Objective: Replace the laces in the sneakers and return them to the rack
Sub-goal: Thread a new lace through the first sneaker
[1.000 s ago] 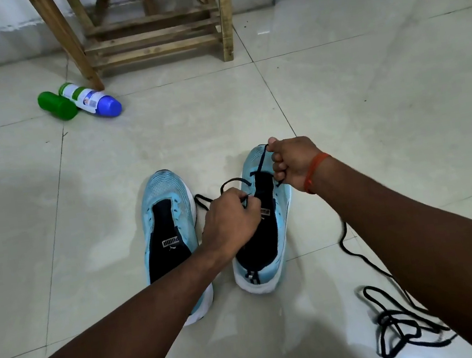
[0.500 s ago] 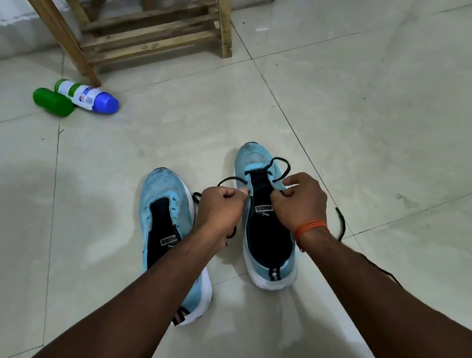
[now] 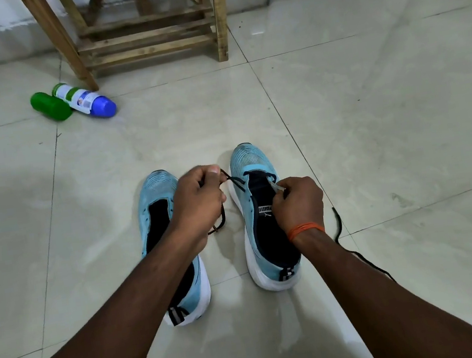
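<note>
Sneakers stand side by side on the floor, lower centre of the frame. Upper left, a green bottle and a white bottle lie beside the wooden rack, contents unseen. Both shoes are pale blue with white soles. A black lace crosses the right sneaker at its front eyelets. The left hand and the right hand each pinch a strand.

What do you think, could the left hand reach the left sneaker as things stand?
Probably yes: the left hand is right over the left sneaker, nothing between, though it pinches the black lace.
</note>
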